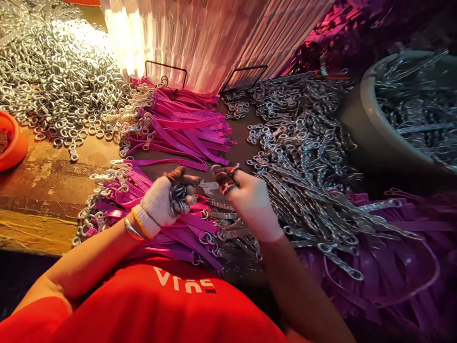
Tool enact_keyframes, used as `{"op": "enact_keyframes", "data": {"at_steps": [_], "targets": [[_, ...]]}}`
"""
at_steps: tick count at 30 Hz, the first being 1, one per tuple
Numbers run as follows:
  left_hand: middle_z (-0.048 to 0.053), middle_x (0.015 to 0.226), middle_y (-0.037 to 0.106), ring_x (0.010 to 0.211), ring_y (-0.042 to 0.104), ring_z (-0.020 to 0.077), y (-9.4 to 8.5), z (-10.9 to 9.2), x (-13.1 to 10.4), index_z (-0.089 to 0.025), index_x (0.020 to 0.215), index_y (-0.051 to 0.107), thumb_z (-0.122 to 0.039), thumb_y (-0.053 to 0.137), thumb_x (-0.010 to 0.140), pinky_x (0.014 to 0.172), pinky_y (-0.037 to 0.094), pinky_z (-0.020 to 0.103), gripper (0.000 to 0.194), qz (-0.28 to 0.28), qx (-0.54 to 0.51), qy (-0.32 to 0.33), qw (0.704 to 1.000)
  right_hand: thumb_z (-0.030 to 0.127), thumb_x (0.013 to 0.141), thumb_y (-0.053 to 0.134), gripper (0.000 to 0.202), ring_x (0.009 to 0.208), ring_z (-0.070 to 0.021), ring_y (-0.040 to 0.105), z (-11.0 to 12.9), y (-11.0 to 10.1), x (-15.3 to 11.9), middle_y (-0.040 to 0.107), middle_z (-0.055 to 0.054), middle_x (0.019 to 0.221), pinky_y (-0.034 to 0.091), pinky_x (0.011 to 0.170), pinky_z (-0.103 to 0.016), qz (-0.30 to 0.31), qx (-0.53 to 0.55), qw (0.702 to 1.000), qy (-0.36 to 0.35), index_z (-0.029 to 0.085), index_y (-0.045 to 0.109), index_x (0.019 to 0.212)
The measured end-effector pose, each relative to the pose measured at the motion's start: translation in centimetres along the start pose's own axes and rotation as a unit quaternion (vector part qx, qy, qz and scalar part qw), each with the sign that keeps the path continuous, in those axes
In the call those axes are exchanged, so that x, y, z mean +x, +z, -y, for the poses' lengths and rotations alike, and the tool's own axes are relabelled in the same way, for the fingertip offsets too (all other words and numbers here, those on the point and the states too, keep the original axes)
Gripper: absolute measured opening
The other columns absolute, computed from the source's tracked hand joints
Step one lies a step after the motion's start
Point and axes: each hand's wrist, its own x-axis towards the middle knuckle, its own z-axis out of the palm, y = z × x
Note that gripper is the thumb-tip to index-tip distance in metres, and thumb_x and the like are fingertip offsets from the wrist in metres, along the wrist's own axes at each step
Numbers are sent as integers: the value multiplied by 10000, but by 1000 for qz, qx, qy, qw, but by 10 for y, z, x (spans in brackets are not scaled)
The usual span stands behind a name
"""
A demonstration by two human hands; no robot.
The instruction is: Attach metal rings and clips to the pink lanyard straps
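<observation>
My left hand (166, 200), in a pale glove with dark wrappings on the fingers, cradles several small metal rings (179, 197) in its curled palm. To its right my right hand (250, 197), its fingertips wrapped in dark material, pinches a single metal ring (214, 169). A gap separates the two hands. Under and around them lie magenta straps (185, 124) with metal pieces at their ends. Beside my right hand spreads a heap of silvery twisted metal strips (303, 195) with ring ends.
Loose metal rings (71, 71) are heaped at the back left, near an orange bowl (14, 140) on the worn wooden table (43, 190). A large grey bucket (367, 114) of metal strips stands at the right. Translucent ribbed sheeting (200, 43) rises behind the straps.
</observation>
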Motion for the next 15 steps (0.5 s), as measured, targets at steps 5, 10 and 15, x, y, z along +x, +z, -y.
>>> {"op": "enact_keyframes", "data": {"at_steps": [5,10,15], "targets": [[15,621,590,465,530,92,-2,-12,12,-123,872,659,-240,603,843,343,245,142,132,-21,34,69,997,172,824,542,183,865,-202,622,-21,24,49,680,-100,1160,440,756,-270,91,-204,974,-27,172,719,871],[-29,535,497,410,342,47,3,-10,17,-129,774,676,-298,661,808,365,221,161,173,-27,289,167,942,181,816,544,152,895,-222,625,-29,39,53,642,-133,1188,460,816,-309,96,-210,972,-39,151,693,814],[85,1104,723,1001,646,183,6,-21,25,-132,1089,716,-57,541,799,925,488,274,347,-75,668,390,629,269,862,537,173,937,-229,621,-33,25,28,649,-117,1072,475,862,-333,45,-65,987,-139,164,673,841]]}}
